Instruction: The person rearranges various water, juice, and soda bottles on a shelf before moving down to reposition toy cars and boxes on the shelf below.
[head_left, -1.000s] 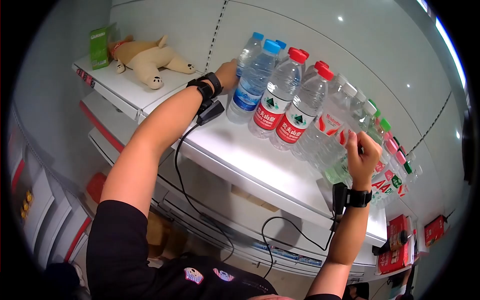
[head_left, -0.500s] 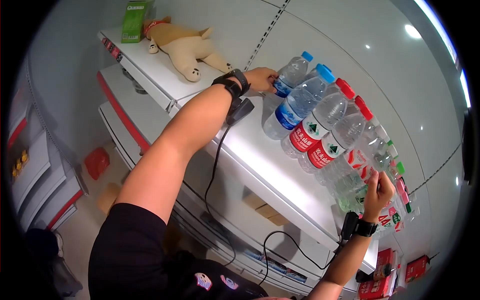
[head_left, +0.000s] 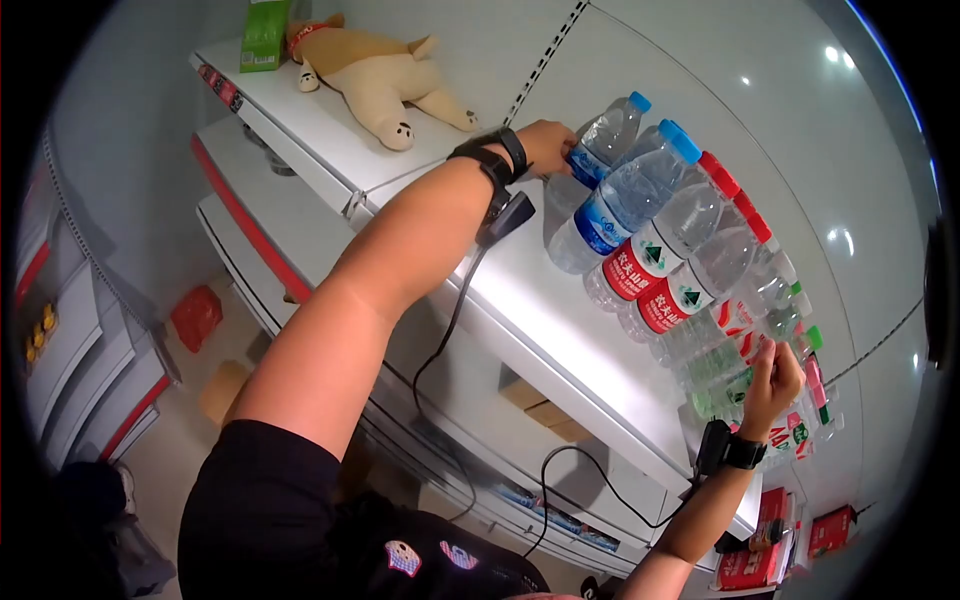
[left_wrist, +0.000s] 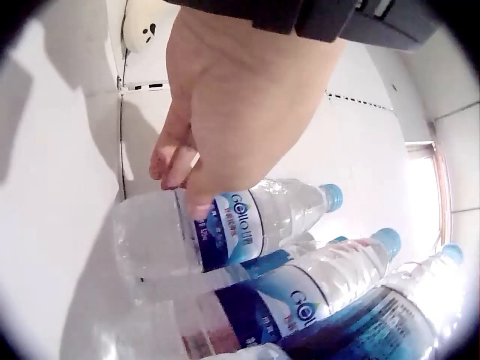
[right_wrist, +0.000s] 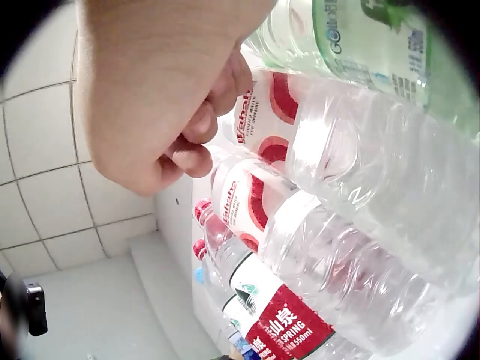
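My left hand (head_left: 547, 148) is at the leftmost clear water bottle (head_left: 608, 135), which has a blue cap and blue label. In the left wrist view the thumb (left_wrist: 199, 208) presses on that bottle's label, and the other fingers bend at its far side. Beside it stands a second blue-capped bottle (head_left: 625, 200). My right hand (head_left: 775, 385) hovers by the right part of the bottle group, fingers curled in and holding nothing. Closest to it are green-tinted bottles (right_wrist: 375, 41) and clear bottles with red-and-white labels (right_wrist: 241, 196).
Red-capped bottles (head_left: 650, 260) fill the middle of the white shelf (head_left: 560, 320). A plush dog (head_left: 380, 80) and a green box (head_left: 264, 38) occupy the left part. Cables (head_left: 440, 350) hang from both wrist cameras across the shelf front. Behind rises a panelled wall (head_left: 760, 120).
The head view has turned, so shelf and bottles appear farther right. My left hand stays at the leftmost blue-capped bottle, whose label shows more. The right hand keeps its curled pose beside the bottles.
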